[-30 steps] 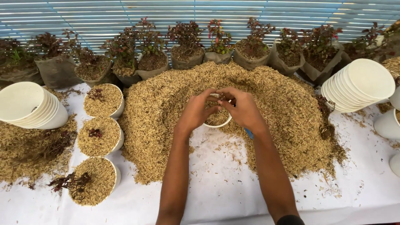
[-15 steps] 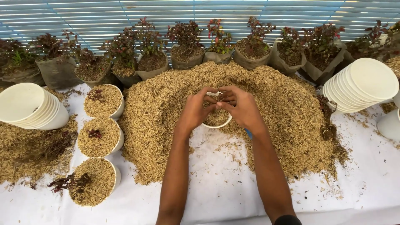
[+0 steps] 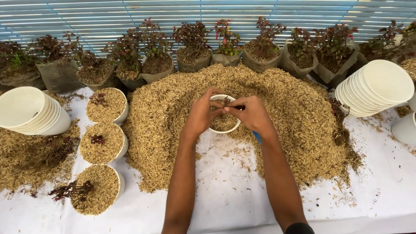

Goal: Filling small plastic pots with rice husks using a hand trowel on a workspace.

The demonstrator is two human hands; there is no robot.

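Note:
A small white pot (image 3: pixel 223 128) part-filled with rice husk stands in the hollow of a big horseshoe heap of husk (image 3: pixel 299 117). My left hand (image 3: pixel 200 116) wraps the pot's left rim, thumb over the top. My right hand (image 3: pixel 250 113) sits over the right rim, its fingertips pinched on a small dark-leaved seedling (image 3: pixel 226 102) poking out of the husk inside the pot. Both forearms reach in from the bottom edge.
Three husk-filled white pots (image 3: pixel 106 105) (image 3: pixel 102 143) (image 3: pixel 96 189) stand at left, each with a small reddish plant. Stacks of empty white pots lie at far left (image 3: pixel 30 112) and right (image 3: pixel 376 88). Bagged red-leaved plants (image 3: pixel 190 47) line the back. White sheet (image 3: pixel 225 203) covers the table.
My hands have closed a little tighter over the pot, fingertips now meeting above its middle. The pot and everything else stay where they were.

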